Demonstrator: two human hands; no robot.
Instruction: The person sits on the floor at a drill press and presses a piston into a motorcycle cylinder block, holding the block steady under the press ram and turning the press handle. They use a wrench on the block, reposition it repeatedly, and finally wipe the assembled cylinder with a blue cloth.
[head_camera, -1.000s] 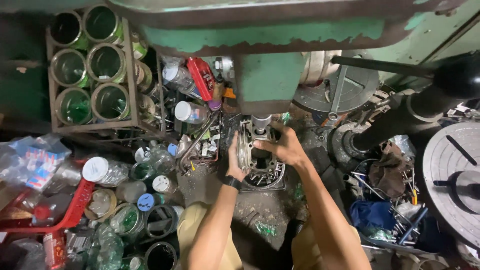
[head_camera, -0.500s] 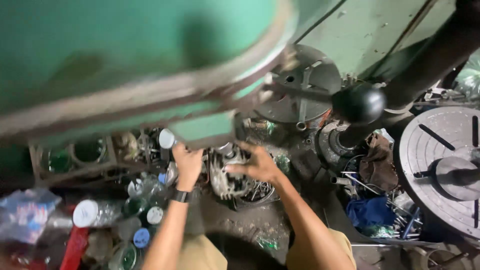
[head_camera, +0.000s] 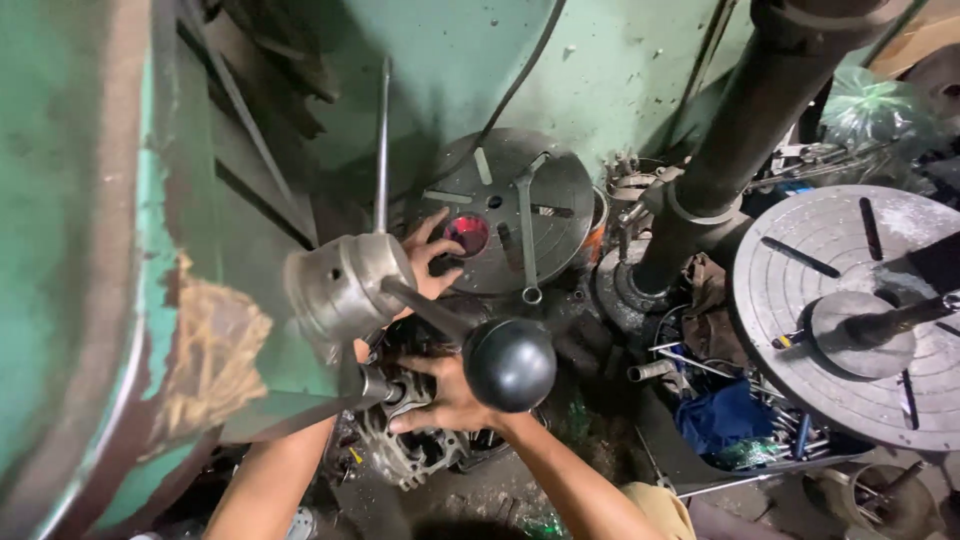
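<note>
A cluttered machine-shop floor fills the lower frame, dark with grease and scrap, backed by a pale green wall across the top and a big green drill press body (head_camera: 120, 260) down the left side. Two round slotted tables show: one dark disc (head_camera: 510, 205) at upper centre and one lighter disc (head_camera: 850, 310) at the right edge, with a thick dark column (head_camera: 740, 140) rising diagonally between them. One feed lever with a black ball knob (head_camera: 510, 363) juts toward the camera from a grey hub (head_camera: 345, 285). Below it, at lower centre, lies one finned metal casting (head_camera: 410, 450), seemingly an engine part; its long axis is hard to judge since the lever and hands cover it. The right hand (head_camera: 450, 400) lies pressed flat on the casting, fingers pointing left. The left hand (head_camera: 432, 262) is spread open above it, fingers reaching toward the dark disc.
</note>
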